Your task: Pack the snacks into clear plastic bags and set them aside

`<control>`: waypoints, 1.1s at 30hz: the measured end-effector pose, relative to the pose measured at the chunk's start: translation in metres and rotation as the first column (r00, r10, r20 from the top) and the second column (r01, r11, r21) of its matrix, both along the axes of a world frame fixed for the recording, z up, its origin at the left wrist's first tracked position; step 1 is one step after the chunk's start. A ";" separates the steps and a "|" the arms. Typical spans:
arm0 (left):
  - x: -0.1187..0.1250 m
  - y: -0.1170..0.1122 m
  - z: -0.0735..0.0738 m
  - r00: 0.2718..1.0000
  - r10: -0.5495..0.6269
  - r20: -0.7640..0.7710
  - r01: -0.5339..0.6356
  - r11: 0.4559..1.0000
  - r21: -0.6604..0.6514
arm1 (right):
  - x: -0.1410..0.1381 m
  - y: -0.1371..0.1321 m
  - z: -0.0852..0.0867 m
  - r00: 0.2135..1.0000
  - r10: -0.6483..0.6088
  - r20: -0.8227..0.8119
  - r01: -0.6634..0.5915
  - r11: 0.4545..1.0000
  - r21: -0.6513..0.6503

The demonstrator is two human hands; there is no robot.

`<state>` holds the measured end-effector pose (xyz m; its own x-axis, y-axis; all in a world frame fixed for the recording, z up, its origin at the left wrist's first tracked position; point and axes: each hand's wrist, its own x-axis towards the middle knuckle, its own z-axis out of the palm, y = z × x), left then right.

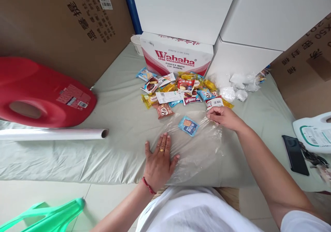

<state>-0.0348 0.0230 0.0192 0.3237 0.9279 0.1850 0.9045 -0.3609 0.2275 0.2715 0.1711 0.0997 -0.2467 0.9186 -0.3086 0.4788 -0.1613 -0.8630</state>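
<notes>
A clear plastic bag [199, 156] lies flat on the cloth-covered table in front of me. One blue snack packet [189, 126] shows within the bag's outline; whether it is inside or beneath the film I cannot tell. My left hand [159, 159] rests palm down with fingers spread over the bag's left edge. At the bag's upper right corner, the fingertips of my right hand [224, 117] pinch the film. Just beyond is a pile of wrapped snacks [169, 96] in yellow, red, blue and brown packets.
Behind the snacks stands a Wahaha carton [178, 54]. Crumpled clear plastic [238, 85] lies right of the pile. To the left are a red jug [46, 90] and a white roll [54, 134]. A phone [294, 155] and a white bottle [314, 132] are at right.
</notes>
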 end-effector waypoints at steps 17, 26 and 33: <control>-0.018 0.006 -0.010 0.939 0.051 0.340 -0.029 0.997 -0.068 | -0.135 -0.130 -0.027 0.753 0.363 0.548 -0.647 0.557 0.520; -0.036 0.028 0.002 0.980 0.036 0.194 -0.035 0.999 -0.006 | -0.166 -0.150 -0.059 0.779 0.347 0.523 -0.617 0.572 0.540; -0.044 0.049 0.002 0.971 0.205 0.122 -0.203 0.979 -0.029 | -0.159 -0.161 -0.064 0.739 0.424 0.524 -0.671 0.539 0.509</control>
<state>-0.0784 0.0724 0.0210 0.1028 0.9752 0.1961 0.9233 -0.1669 0.3461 0.1120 0.0098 0.0359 -0.7782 0.6149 0.1280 0.5189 0.7443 -0.4205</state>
